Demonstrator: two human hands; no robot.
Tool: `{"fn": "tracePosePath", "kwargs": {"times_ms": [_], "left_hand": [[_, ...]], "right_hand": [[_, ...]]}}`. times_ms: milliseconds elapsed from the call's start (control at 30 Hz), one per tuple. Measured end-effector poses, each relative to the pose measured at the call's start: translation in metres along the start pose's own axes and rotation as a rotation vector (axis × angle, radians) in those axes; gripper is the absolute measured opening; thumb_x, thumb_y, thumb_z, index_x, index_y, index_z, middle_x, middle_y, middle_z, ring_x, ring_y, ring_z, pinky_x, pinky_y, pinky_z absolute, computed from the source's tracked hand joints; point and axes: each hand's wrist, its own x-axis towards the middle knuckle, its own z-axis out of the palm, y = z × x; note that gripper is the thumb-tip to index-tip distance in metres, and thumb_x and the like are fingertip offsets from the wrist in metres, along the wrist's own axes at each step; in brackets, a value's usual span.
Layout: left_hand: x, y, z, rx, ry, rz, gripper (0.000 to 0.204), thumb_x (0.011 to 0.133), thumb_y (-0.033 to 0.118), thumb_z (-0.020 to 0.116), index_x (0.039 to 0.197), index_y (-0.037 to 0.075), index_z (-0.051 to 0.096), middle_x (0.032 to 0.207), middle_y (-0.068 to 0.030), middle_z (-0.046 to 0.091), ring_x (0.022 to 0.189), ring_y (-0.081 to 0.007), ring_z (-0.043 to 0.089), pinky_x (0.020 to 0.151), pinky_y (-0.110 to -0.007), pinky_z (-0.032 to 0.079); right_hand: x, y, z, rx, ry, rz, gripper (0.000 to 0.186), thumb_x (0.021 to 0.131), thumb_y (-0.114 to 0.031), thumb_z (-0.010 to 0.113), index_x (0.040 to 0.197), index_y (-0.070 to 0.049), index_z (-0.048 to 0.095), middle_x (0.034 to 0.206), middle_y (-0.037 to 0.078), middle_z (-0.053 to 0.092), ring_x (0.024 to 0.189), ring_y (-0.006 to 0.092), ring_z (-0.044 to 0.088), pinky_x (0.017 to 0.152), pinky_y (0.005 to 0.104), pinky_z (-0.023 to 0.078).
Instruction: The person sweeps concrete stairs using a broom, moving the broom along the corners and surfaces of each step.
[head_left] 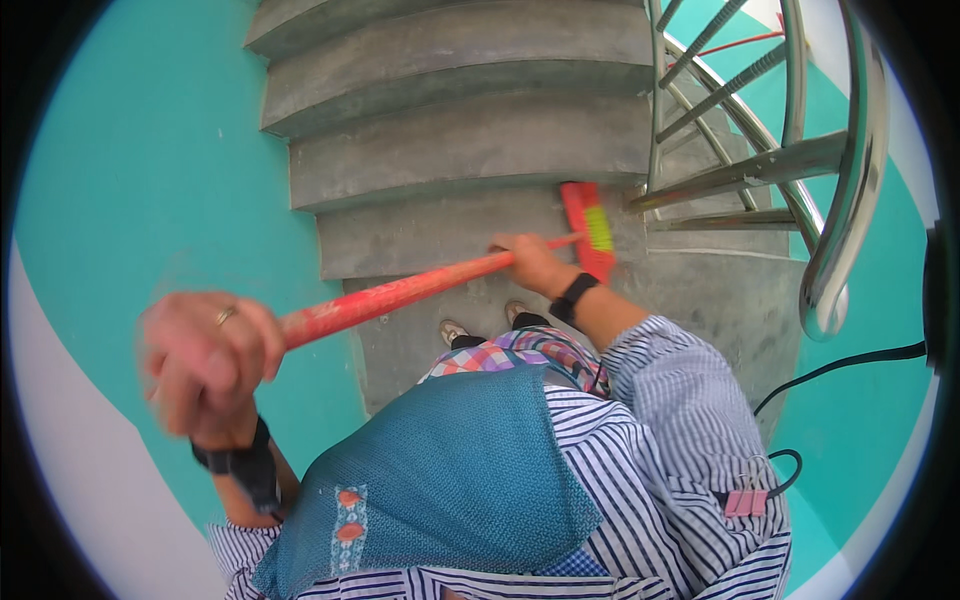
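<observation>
A broom with a worn red handle (pixel 390 299) slants across the view from lower left to upper right. Its red head (pixel 587 228), with a yellow-green patch, is over a grey concrete step (pixel 440 235) near the railing. My left hand (pixel 212 350), ringed and slightly blurred, is wrapped round the top end of the handle. Farther down, close to the head, my right hand (pixel 535 264) grips the same handle. Both wrists wear black bands. The bristles' contact with the step cannot be made out.
More concrete stairs (pixel 460 130) rise ahead. On the right stands a shiny metal railing (pixel 845 200) with a curved end. A turquoise wall (pixel 150 180) borders the stairs on the left. My feet (pixel 453 330) stand just below the step. A black cable (pixel 840 367) hangs at the right.
</observation>
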Motion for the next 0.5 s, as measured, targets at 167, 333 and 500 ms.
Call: {"fn": "tracePosePath", "kwargs": {"times_ms": [167,333,500], "left_hand": [[-0.048,0.094,0.0,-0.197,-0.005,0.226,0.025,0.081,-0.002,0.05,0.059,0.009,0.047,0.041,0.003,0.04,0.031,-0.0091,0.038,0.035,-0.019,0.036],[-0.027,0.089,-0.005,-0.377,-0.364,0.318,0.011,0.074,-0.004,0.058,0.066,0.004,0.058,0.042,-0.0006,0.045,0.032,-0.008,0.041,0.035,-0.021,0.037],[-0.051,0.015,-0.016,-0.376,-0.08,0.13,0.016,0.082,0.006,0.056,0.067,0.01,0.053,0.047,0.0027,0.046,0.032,-0.0073,0.039,0.039,-0.021,0.042]], "right_hand": [[0.025,-0.092,0.019,0.141,-0.199,-0.133,0.012,0.075,-0.01,0.059,0.087,-0.01,0.06,0.075,0.017,0.063,0.072,0.0386,0.06,0.064,0.0466,0.047],[-0.016,-0.123,-0.022,0.058,-0.257,0.007,0.017,0.074,-0.012,0.06,0.091,-0.01,0.057,0.072,0.017,0.062,0.07,0.0391,0.06,0.061,0.0476,0.046],[-0.075,-0.064,-0.052,-0.142,-0.171,0.164,0.013,0.079,-0.012,0.06,0.091,-0.009,0.06,0.075,0.017,0.063,0.071,0.0372,0.061,0.061,0.0445,0.048]]}}
